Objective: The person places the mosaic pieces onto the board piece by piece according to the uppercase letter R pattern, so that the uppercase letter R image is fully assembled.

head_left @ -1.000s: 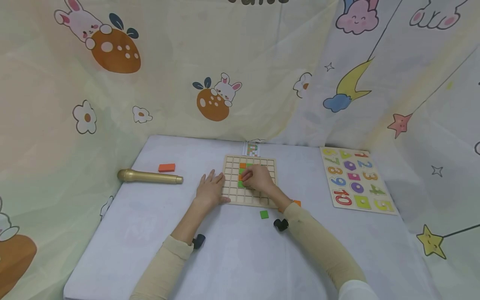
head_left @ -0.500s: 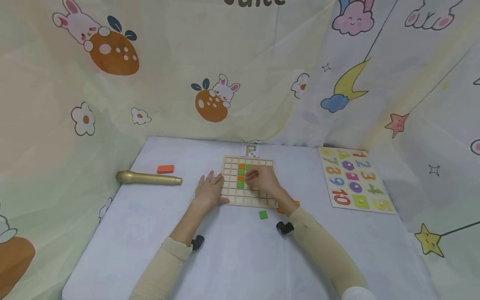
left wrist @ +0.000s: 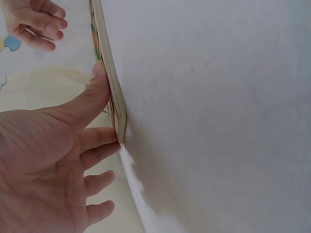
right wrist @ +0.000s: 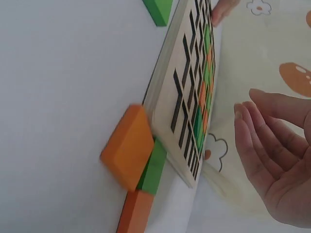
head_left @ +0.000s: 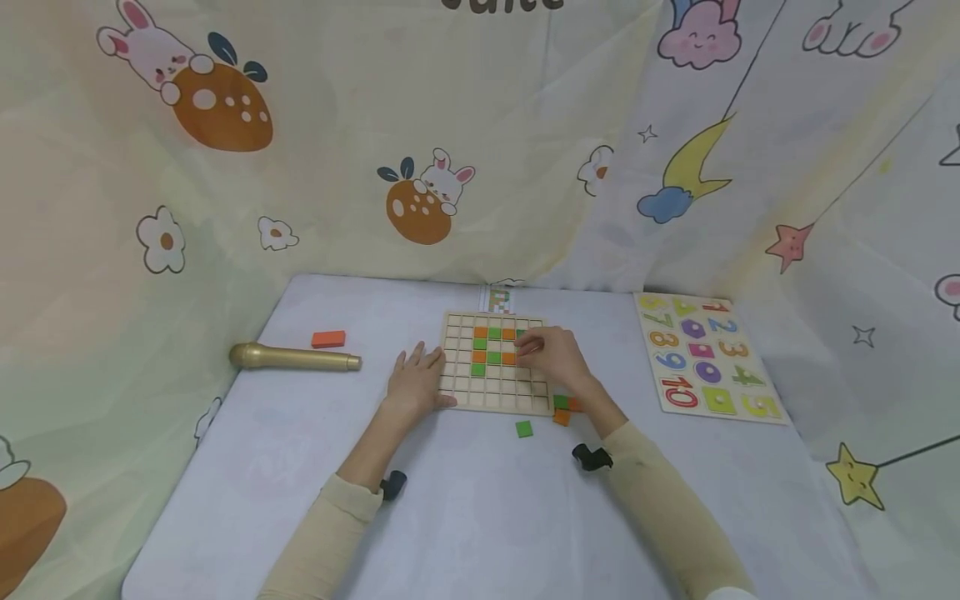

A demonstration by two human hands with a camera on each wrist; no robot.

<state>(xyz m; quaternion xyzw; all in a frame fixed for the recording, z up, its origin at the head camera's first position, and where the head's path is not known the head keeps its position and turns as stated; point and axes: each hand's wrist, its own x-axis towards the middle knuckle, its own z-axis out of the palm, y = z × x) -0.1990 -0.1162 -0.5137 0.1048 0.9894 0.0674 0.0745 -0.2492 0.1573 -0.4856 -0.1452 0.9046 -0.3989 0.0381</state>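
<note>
Nearest on the white-covered desk point(head_left: 465, 517), a loose green square tile point(head_left: 524, 428) lies flat just in front of the pale wooden grid board point(head_left: 459, 383). By the board's near right corner, an orange square tile point(head_left: 562, 417), a green tile point(head_left: 561, 402) and a second orange tile point(head_left: 575, 405) sit bunched together. The right forearm reaches in just beside them, so a low pull back could sweep them out of place.

The person's left hand point(head_left: 414, 385) rests at the board's left side, its grip spread, thumb and fingers apart and touching the near left corner. If that light contact eased, a push from the other side could slide or turn the board.

On the board, orange and green square tiles point(head_left: 493, 358) fill cells towards the middle and far right. The right hand point(head_left: 558, 358) is over the right side, its grip curved, thumb and fingertips close with a small gap, no piece visible between them. A dragging fingertip could catch a tile's edge and tip it out of its cell.

Left of the board lie a gold microphone-shaped object point(head_left: 296, 357) and a red-orange block point(head_left: 328, 339); well apart to its right, a coloured number board point(head_left: 686, 377). Behind it is a small printed card point(head_left: 498, 301).
</note>
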